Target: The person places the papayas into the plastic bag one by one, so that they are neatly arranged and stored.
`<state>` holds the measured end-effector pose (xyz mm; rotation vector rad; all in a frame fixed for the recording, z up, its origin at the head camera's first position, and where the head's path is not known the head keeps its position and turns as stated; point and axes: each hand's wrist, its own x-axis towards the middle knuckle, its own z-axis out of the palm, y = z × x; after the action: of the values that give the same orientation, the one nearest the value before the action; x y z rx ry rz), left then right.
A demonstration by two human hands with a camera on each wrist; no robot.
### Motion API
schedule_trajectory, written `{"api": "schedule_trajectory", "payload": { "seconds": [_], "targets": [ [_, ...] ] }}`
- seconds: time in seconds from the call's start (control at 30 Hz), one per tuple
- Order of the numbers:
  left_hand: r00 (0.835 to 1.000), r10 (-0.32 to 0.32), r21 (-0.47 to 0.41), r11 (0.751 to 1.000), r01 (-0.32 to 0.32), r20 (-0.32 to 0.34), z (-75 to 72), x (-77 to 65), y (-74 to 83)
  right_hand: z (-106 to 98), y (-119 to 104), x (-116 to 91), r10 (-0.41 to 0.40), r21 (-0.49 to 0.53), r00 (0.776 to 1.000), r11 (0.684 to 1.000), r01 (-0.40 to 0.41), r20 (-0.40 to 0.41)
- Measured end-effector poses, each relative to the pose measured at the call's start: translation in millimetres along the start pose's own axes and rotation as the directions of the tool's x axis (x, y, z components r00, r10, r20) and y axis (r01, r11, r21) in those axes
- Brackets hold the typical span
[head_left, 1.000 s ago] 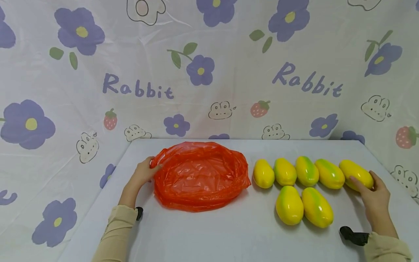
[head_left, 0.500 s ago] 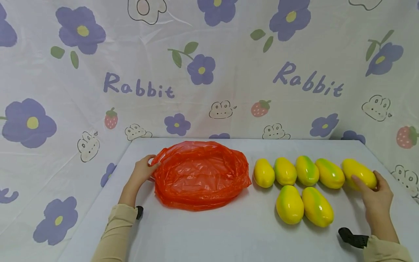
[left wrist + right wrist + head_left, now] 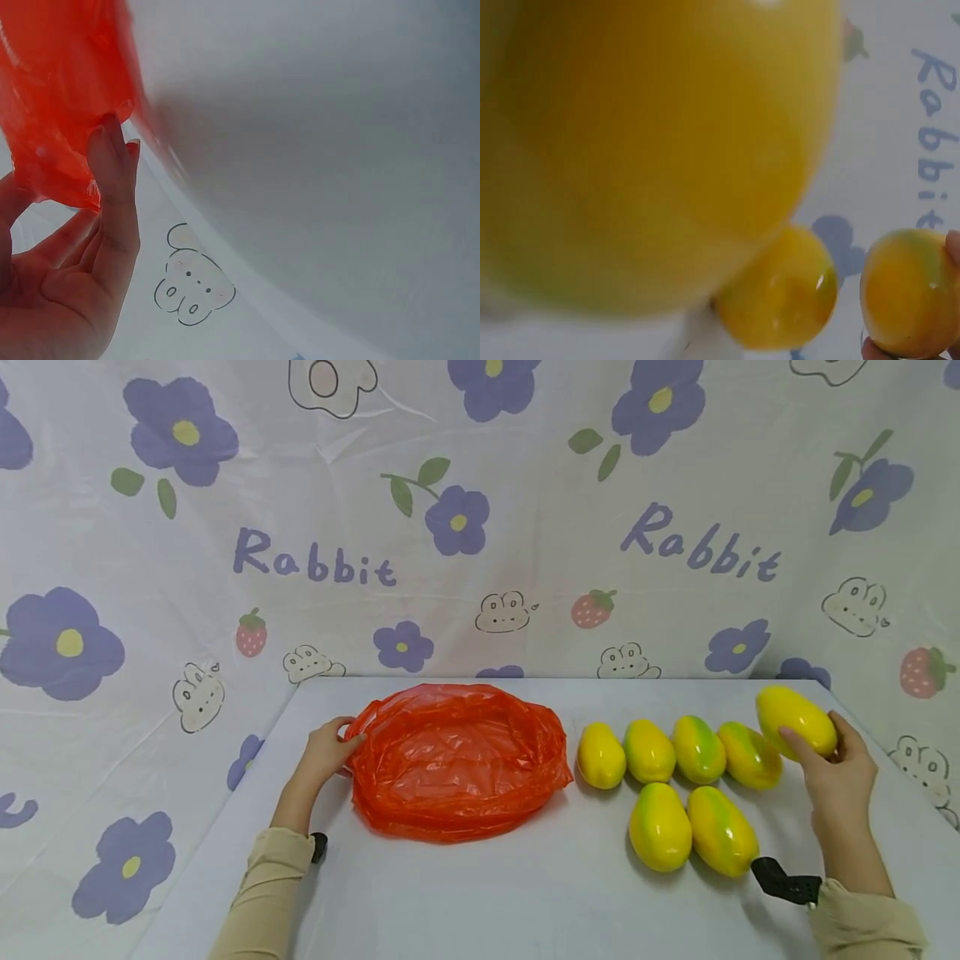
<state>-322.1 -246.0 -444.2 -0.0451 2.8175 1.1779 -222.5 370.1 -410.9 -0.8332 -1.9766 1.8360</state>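
In the head view my right hand [image 3: 843, 768] grips a glossy yellow papaya [image 3: 791, 718] at its right end, raised over the right part of the table. The right wrist view shows this held papaya [image 3: 907, 292] with fingertips at its edge. My left hand [image 3: 326, 752] pinches the left rim of a red plastic bag [image 3: 457, 822], which lies with its mouth spread wide. In the left wrist view the fingers [image 3: 116, 180] hold the edge of the red film [image 3: 67, 90]. A row of several yellow-green papayas [image 3: 699, 750] lies right of the bag.
Two more papayas [image 3: 660, 827] lie in front of the row. A white-covered table [image 3: 480, 902] carries everything. Behind it hangs a white cloth [image 3: 525, 527] with purple flowers and rabbits. A black wrist mount [image 3: 783, 881] sticks out at the right wrist.
My right hand has lifted the papaya from the right end of the row, first shifting it slightly right, then up and left. My left hand stays at the bag's rim.
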Motion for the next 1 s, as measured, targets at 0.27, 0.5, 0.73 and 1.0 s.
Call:
{"api": "schedule_trajectory", "payload": {
  "seconds": [0.27, 0.5, 0.73, 1.0],
  "targets": [
    [1.000, -0.020, -0.004, 1.000, 0.020, 0.010, 0.5, 0.7, 0.9, 29.9, -15.2, -18.0, -0.073, -0.011, 0.994, 0.997, 0.075, 0.077],
    [1.000, -0.026, -0.001, 1.000, 0.026, 0.014, 0.5, 1.3, 1.4, 58.2, -26.9, -32.1, -0.109, -0.101, 0.985, 0.987, 0.123, 0.134],
    [0.999, -0.031, -0.008, 0.999, 0.031, 0.019, 0.1, -0.7, 2.7, 88.6, -39.0, -52.8, -0.132, -0.117, 0.974, 0.981, 0.156, 0.186],
    [0.999, -0.032, -0.005, 0.999, 0.032, 0.015, 1.5, -0.3, 3.9, 126.3, -44.7, -75.3, -0.167, -0.097, 0.951, 0.975, 0.197, 0.259]
  ]
}}
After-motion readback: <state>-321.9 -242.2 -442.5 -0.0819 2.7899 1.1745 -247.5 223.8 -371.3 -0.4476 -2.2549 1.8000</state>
